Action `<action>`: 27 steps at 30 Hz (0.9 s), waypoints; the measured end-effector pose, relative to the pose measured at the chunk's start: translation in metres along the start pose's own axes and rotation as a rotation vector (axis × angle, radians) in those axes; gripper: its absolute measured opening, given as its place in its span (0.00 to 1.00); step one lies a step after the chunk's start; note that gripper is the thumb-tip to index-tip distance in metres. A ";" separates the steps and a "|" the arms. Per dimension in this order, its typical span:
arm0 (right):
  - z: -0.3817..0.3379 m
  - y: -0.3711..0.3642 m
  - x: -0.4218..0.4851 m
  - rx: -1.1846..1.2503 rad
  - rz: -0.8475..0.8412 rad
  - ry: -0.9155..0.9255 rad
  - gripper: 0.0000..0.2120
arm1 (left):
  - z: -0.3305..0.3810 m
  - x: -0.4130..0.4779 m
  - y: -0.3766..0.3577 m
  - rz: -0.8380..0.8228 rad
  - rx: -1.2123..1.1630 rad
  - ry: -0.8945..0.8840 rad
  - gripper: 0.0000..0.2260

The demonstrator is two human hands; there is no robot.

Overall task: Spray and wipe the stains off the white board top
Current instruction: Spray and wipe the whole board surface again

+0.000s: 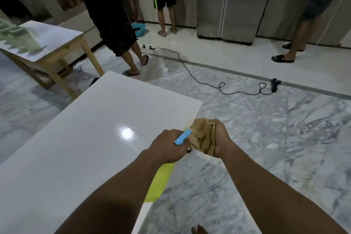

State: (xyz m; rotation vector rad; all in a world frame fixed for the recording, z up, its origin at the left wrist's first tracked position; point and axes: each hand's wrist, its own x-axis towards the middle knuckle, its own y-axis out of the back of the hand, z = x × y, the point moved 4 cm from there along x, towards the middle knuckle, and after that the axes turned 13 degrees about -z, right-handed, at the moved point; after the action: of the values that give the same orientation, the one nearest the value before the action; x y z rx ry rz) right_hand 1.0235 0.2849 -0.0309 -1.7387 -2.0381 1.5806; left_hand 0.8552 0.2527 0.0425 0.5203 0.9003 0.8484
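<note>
L hand [167, 145] is clenched round a spray bottle [183, 137], its blue head sticking out twd the cloth. A yellow-green part shows under the L forearm at the board's R edge, can't tell if it's the bottle's body. R hand [221, 138] grips a bunched brown cloth [201, 137] just beside the L hand, w/ the cloth right at the blue head. Both hands sit over the R edge of the glossy white worktop [85, 138], light glare near the L hand. Marble floor [266, 148] lies under the R arm, black cable [199, 78] well apart.
</note>
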 end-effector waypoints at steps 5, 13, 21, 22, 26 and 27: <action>-0.068 0.010 0.089 -0.537 0.497 0.060 0.20 | -0.019 0.034 0.028 0.041 -0.041 0.059 0.17; -0.054 0.012 0.224 -1.492 0.617 0.085 0.35 | -0.090 0.052 0.037 0.106 -0.112 0.106 0.18; -0.030 0.030 0.255 -1.656 0.813 0.322 0.28 | -0.123 0.050 0.030 0.197 -0.148 0.066 0.21; -0.026 0.030 0.255 -1.669 0.813 0.318 0.28 | -0.125 0.049 0.028 0.191 -0.155 0.073 0.21; -0.003 0.024 0.246 -1.715 0.800 0.280 0.28 | -0.132 0.041 0.024 0.191 -0.185 0.090 0.20; 0.005 0.022 0.242 -1.719 0.794 0.270 0.28 | -0.134 0.038 0.024 0.193 -0.195 0.089 0.20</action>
State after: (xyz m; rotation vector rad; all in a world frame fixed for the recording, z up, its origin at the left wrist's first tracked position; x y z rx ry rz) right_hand 0.9456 0.4591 -0.1810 -2.9650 -2.7002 -1.1947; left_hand 0.7457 0.3040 -0.0300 0.4063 0.8460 1.1299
